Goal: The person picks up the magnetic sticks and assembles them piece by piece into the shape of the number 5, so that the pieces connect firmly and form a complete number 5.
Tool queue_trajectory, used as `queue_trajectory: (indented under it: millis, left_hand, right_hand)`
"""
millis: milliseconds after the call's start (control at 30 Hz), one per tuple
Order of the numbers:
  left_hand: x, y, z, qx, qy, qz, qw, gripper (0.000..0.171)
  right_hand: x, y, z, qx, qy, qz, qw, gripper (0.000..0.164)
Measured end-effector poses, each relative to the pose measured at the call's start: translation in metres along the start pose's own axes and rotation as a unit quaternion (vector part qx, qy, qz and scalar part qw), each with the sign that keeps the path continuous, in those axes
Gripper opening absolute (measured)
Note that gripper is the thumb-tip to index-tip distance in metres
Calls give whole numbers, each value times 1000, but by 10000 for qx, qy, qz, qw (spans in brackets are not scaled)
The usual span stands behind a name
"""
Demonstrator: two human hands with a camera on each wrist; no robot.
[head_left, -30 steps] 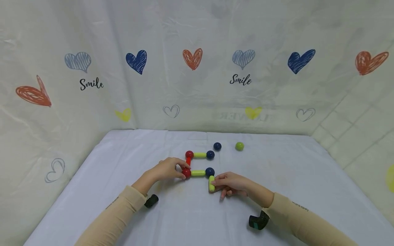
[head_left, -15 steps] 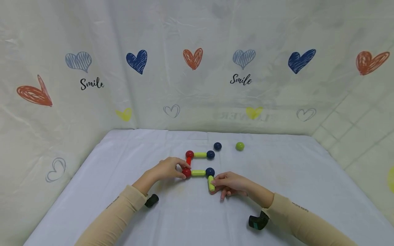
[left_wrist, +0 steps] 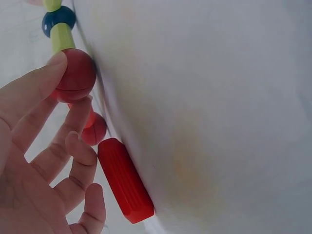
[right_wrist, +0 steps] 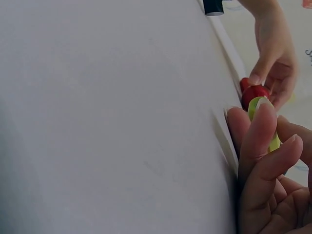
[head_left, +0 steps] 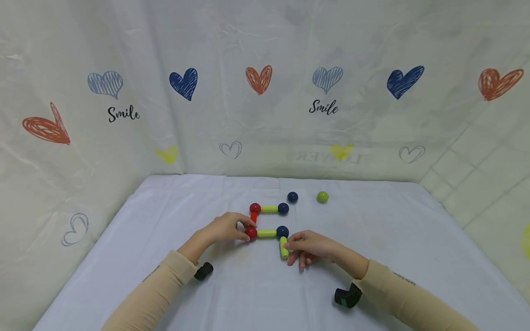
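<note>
My left hand (head_left: 227, 226) pinches the near red ball (head_left: 250, 234) between thumb and fingers. From that ball a yellow-green rod (head_left: 267, 233) runs right to a dark blue ball (head_left: 282, 231). A red rod (head_left: 253, 218) leads back to the far red ball (head_left: 255, 208), which joins another yellow-green rod (head_left: 269, 209) and blue ball (head_left: 283, 208). With fingertips and thumb, my right hand (head_left: 310, 247) holds a yellow-green rod (head_left: 283, 248) whose far end meets the near blue ball. Fingers partly cover this rod in the right wrist view.
Behind the joined pieces lie a loose blue ball (head_left: 292, 197) and a green ball (head_left: 322, 197). In the left wrist view, a separate red rod (left_wrist: 125, 180) rests on the white cloth below the left hand. A patterned curtain (head_left: 265, 115) hangs behind the table.
The far end of the right hand's rod has shifted slightly left against the near blue ball. The right hand's lower fingers have moved a little left. My left hand stays put.
</note>
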State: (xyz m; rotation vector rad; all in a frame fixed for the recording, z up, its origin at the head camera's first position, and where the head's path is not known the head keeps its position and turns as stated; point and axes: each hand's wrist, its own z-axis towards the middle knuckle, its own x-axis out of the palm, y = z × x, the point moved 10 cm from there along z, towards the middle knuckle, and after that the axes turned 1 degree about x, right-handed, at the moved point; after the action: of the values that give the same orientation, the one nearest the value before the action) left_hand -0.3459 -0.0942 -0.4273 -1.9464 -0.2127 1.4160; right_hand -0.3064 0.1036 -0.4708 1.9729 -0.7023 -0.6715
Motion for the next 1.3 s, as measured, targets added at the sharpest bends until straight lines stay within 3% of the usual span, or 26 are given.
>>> queue_trajectory:
  millis: [367, 567, 733, 933, 1100, 1300]
  left_hand:
    - [2, -3, 2, 42, 13, -5, 10000, 35]
    - [3, -5, 3, 29, 43, 150, 9999, 35]
    - [4, -7, 4, 24, 85, 161, 9998, 36]
    - [1, -11, 1, 133, 202, 294, 9993, 36]
    - [-15, -27, 1, 193, 214, 565, 9980, 36]
    - [-35, -56, 31, 453, -138, 589, 9971, 37]
  right_hand:
    - [-20, 6, -5, -302, -201, -636, 9973, 25]
    - [-37, 6, 2, -319, -508, -332, 9976, 30]
    - [-34, 10, 10, -318, -411, -564, 9971, 47]
    - [-29, 14, 21, -351, -336, -868, 9950, 47]
    - [-28, 13, 26, -275, -312, -720, 9965, 42]
    - [-28, 16, 26, -300, -349, -751, 9961, 40]
